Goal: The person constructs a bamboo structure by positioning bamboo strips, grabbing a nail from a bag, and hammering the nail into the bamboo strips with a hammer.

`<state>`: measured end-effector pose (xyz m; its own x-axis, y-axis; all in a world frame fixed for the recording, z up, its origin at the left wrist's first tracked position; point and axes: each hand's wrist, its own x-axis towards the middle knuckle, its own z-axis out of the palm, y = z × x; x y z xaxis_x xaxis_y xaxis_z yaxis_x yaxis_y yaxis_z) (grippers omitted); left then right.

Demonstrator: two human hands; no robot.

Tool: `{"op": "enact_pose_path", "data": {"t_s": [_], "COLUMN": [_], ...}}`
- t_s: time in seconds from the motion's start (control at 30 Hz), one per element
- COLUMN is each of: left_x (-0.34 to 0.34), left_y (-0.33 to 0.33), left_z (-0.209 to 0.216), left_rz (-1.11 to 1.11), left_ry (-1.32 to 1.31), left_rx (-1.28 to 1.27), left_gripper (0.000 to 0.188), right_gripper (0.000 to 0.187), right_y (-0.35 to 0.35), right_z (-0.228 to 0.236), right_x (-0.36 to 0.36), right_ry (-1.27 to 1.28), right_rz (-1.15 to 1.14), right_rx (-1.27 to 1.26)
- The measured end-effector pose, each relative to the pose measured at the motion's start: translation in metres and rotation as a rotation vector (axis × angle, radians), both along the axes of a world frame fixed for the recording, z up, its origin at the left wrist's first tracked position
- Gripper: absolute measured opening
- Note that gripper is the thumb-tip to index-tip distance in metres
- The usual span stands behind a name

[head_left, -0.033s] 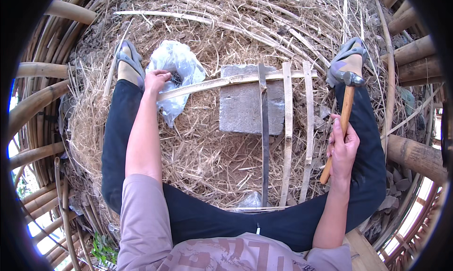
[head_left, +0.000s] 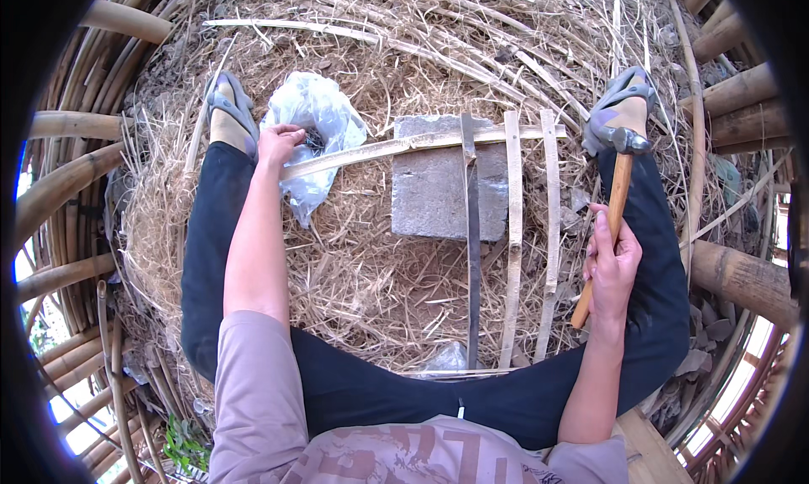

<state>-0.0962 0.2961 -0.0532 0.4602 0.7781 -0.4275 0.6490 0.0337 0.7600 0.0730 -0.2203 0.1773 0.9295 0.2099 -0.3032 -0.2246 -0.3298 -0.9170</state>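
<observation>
My left hand [head_left: 280, 145] is at the opening of a crumpled clear plastic bag [head_left: 313, 100], its fingers drawn together; whatever they pinch is hidden. Small dark pieces, perhaps nails, show inside the bag. My right hand [head_left: 617, 269] is wrapped round the wooden handle of a hammer [head_left: 621, 185], held head up above my right shin. Between my legs lies a grey stone block [head_left: 430, 197]. A long bamboo strip [head_left: 362, 155] crosses it from the bag rightward. A dark strip [head_left: 474, 273] and two pale strips [head_left: 512, 239] [head_left: 552, 206] run toward me, meeting that crosspiece.
Straw and shavings [head_left: 362, 273] cover the ground, with long bamboo slats [head_left: 447, 58] at the far side. Bamboo pole walls [head_left: 80, 126] close in on the left and right. A small clear bag [head_left: 447, 357] lies near my lap, a wooden board [head_left: 653, 450] at lower right.
</observation>
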Motion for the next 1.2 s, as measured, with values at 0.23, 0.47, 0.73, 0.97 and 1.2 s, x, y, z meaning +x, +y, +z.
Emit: {"op": "enact_pose_path", "data": {"t_s": [0.23,0.47,0.73,0.97,1.2], "left_x": [0.001,0.033,0.128,0.136,0.148], "left_y": [0.000,0.030,-0.113,-0.159,-0.175], "left_z": [0.014,0.072,0.230,0.247,0.231], "left_rz": [0.067,-0.197,-0.500,-0.677,-0.510], "left_ry": [-0.039,0.274,-0.482,-0.765,-0.674], "left_rx": [-0.013,0.187,-0.219,-0.439,-0.397], "left_gripper": [0.012,0.023,0.021,0.012,0.023], "right_gripper": [0.023,0.023,0.025,0.026,0.026], "right_y": [0.001,0.001,-0.004,-0.008,-0.008], "right_z": [-0.001,0.000,0.000,0.005,0.005], "right_x": [0.000,-0.001,0.001,0.002,0.002], "right_ry": [-0.001,0.016,0.005,-0.004,0.022], "right_rz": [0.007,0.014,0.011,-0.013,-0.012], "right_rx": [-0.002,0.022,0.036,0.036,0.040]}}
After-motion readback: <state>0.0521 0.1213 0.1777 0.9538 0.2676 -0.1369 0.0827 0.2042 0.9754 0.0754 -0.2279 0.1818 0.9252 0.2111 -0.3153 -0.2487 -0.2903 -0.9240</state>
